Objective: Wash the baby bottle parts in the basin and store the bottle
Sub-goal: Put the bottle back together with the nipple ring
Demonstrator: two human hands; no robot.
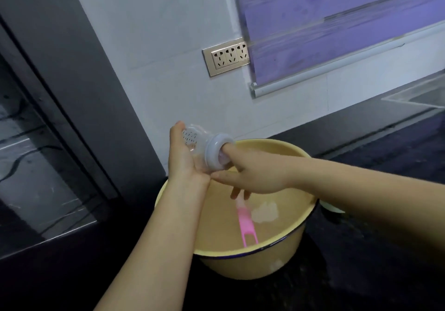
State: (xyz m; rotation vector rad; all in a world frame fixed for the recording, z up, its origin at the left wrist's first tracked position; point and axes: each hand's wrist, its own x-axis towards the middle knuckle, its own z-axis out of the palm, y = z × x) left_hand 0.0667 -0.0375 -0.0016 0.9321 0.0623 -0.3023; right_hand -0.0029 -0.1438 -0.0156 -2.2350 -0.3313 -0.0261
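While the 1 baby bottle [192, 140] lay tilted above the basin's far-left rim, we counted 2 hands on it. The left hand [183, 164] held the clear body in its palm, fingers curved round the far side. The right hand [255, 176] stayed spread and gripped nothing: its forefinger touched the teat inside the 1 pale collar [214, 147], its thumb lay straight below, and its other fingers hung down. We saw 1 yellow basin [252, 265] holding water, 1 pink brush [245, 221] leaning inside it, and 1 pale patch [265, 212] that we could not identify. The basin stood on a dark counter [373, 250]. Behind it were a white wall, 1 socket plate [226, 56] with 3 outlets, 1 purple blind [337, 34], and a sink [419, 96] far right.
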